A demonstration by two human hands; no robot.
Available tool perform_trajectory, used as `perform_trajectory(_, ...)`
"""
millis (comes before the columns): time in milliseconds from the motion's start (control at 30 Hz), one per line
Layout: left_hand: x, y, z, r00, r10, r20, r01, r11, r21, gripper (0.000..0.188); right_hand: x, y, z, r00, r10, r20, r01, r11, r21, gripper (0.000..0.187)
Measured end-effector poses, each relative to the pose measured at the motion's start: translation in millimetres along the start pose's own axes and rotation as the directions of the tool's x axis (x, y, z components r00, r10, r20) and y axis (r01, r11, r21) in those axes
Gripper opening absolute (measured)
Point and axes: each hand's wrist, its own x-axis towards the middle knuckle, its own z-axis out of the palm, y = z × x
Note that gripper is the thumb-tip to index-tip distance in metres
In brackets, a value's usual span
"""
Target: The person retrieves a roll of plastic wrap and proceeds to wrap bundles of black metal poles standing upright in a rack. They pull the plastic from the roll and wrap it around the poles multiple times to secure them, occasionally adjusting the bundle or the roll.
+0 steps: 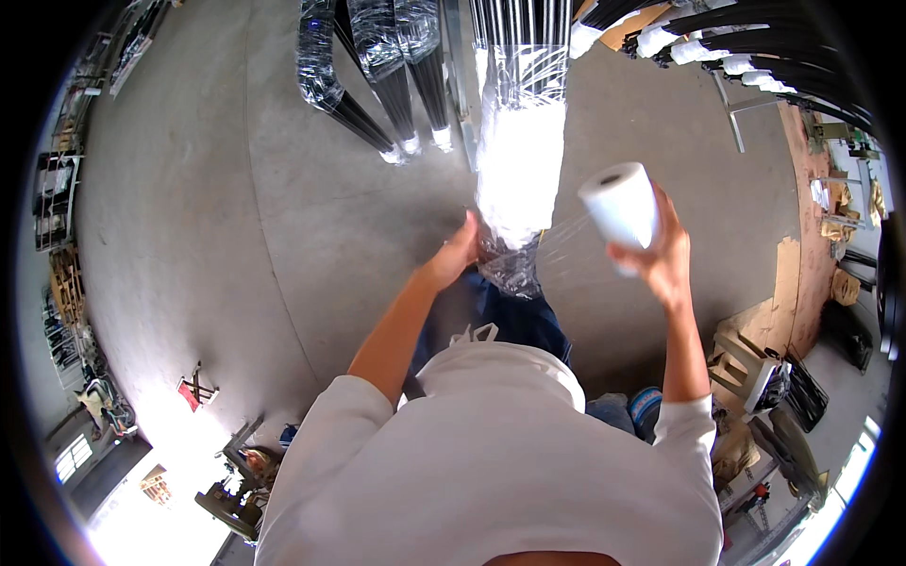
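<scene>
A long bundle of black rods [521,80] runs toward me, wrapped in clear film, with bright white wrapping [519,170] around its nearer part. Dark, film-covered material [510,269] forms its near end, just in front of my body. My left hand [455,253] is closed against the left side of this end, its fingers partly hidden. To the right of the bundle, my right hand [661,250] grips a roll of stretch film [623,205], tilted with its dark core hole showing. A thin, clear strip of film [571,232] stretches from the roll to the bundle's near end.
Several film-wrapped black bundles [377,57] stand beyond, to the left. More dark rods with white-wrapped ends [736,57] project from the upper right. A light-coloured stool [741,368] and a dark machine [236,500] stand nearer me. Grey concrete floor [170,208] surrounds the work.
</scene>
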Motion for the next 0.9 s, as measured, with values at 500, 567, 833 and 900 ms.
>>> perform_trajectory(500,-19.8,7.8,-8.0,0.850,0.522,0.070,-0.291,0.355,0.888,0.079,-1.1,67.9,201.8,0.496,0.025,0.868,-0.778,0.456,0.431,0.062)
perform_trajectory(567,-19.8,20.4,1.4,0.983,0.182,0.000,-0.141,0.762,0.632,0.082,-8.5,82.4,211.8,0.451,-0.078,0.889,-0.769,0.473,0.431,0.058)
perform_trajectory(833,-9.9,2.7,-2.4,0.995,0.095,0.015,-0.091,0.884,0.459,0.079,-47.3,78.3,147.1,0.516,-0.144,0.844,-0.771,0.352,0.531,0.093)
perform_trajectory(900,-9.4,4.9,6.6,0.996,0.084,-0.002,-0.078,0.936,0.343,0.074,-67.9,65.0,130.3,0.644,-0.150,0.750,-0.704,0.268,0.658,0.097)
